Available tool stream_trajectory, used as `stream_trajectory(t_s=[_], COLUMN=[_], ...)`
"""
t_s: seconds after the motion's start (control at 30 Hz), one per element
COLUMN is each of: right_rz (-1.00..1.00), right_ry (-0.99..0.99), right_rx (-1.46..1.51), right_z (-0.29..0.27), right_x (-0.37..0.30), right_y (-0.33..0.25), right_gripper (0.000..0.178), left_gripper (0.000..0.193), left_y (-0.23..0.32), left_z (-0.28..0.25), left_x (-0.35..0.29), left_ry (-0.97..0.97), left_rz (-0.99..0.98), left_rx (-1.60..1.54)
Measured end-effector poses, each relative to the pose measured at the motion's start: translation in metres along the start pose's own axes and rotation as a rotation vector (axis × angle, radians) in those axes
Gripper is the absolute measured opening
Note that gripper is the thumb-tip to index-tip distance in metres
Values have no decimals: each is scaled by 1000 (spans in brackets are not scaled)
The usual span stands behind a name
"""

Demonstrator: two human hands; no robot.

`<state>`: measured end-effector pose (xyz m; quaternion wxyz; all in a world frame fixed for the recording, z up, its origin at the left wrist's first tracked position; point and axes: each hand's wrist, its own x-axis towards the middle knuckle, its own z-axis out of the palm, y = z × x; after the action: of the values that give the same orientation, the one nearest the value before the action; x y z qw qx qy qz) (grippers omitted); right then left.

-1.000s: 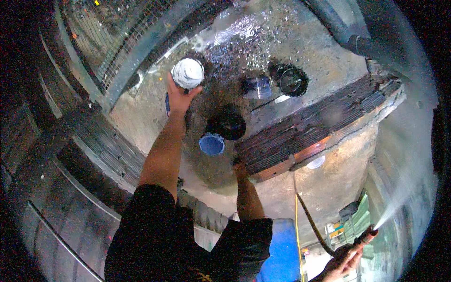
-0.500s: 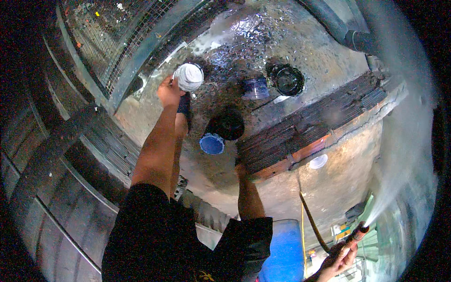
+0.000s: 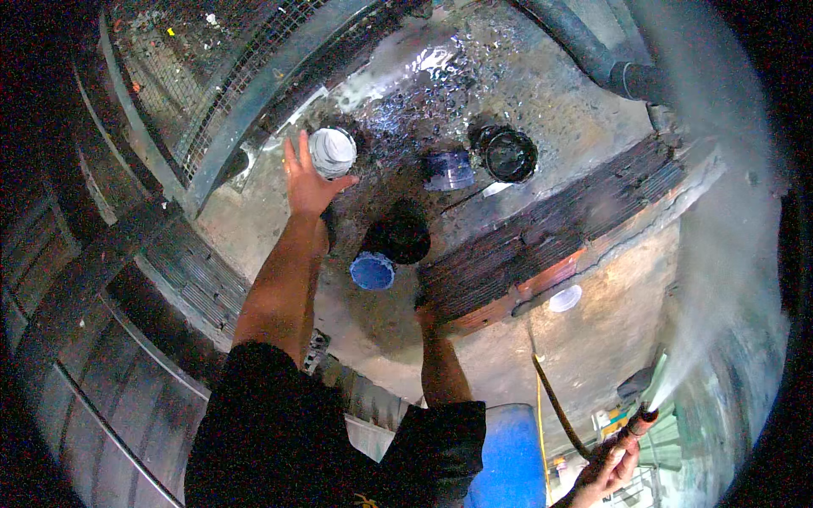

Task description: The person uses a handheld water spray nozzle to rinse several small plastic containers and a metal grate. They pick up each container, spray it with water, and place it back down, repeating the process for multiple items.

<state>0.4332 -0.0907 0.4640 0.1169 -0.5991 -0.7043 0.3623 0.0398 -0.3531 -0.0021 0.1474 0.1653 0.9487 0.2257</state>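
My left hand is open, fingers and thumb spread at the near side of a white round tub standing on the wet floor. Whether the fingertips touch the tub I cannot tell. At the lower right my right hand is closed around a dark hose just below its reddish-brown tip. A wide spray of water leaves the tip upward to the right. Nearer than the white tub, a black container adjoins a blue disc-shaped piece. Further right are a dark bluish container and a round black tub.
A low brick ledge runs across the right side, with a white disc past it. Wire mesh in a metal frame stands at upper left. A thick pipe lies at upper right; a blue barrel stands below.
My left hand has loosened from the white tub's side, its fingers now spread. My right hand keeps its grip on the spraying hose. The whole view has shifted slightly.
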Motion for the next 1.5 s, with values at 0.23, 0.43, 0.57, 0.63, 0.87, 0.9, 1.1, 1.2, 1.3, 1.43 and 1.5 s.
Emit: stream_trajectory(t_s=[0.23, 0.43, 0.57, 0.63, 0.87, 0.9, 1.1, 1.2, 1.3, 1.43, 1.5], right_rz=[-1, 21, 66, 2, -72, -51, -112, -133, -162, -277, -211], right_ry=[-22, -25, -10, -19, -140, -152, -220, -300, -397, -461, -485], right_rx=[-48, -53, 50, 72, 68, 63, -87, -210, -235, -272, -293], right_z=[0, -16, -38, -50, -60, -58, -25, -8, 7, 28, 37], right_x=[0, -15, -27, -36, -58, -63, -77, -79, -73, -57, -49], right_y=[5, -24, -53, -52, -72, -73, -112, -125, -147, -181, -204], right_gripper=[22, 27, 27, 30, 29, 29, 25, 22, 23, 24, 24], left_gripper=[123, 117, 112, 110, 115, 117, 127, 129, 134, 139, 140], left_y=[16, 109, 195, 215, 215, 196, 112, 104, 119, 100, 102], left_z=[-16, -83, -214, -295, -380, -369, -292, -285, -284, -287, -287], left_x=[42, 31, 36, 58, 197, 215, 227, 220, 213, 219, 216], left_ry=[-167, -482, -524, -532, -643, -634, -228, -181, -169, -90, -107], left_rz=[185, 336, 438, 499, 355, 360, 401, 301, 373, 458, 386], left_rx=[121, 68, 114, 162, 952, 902, 225, -21, 6, 36, 157])
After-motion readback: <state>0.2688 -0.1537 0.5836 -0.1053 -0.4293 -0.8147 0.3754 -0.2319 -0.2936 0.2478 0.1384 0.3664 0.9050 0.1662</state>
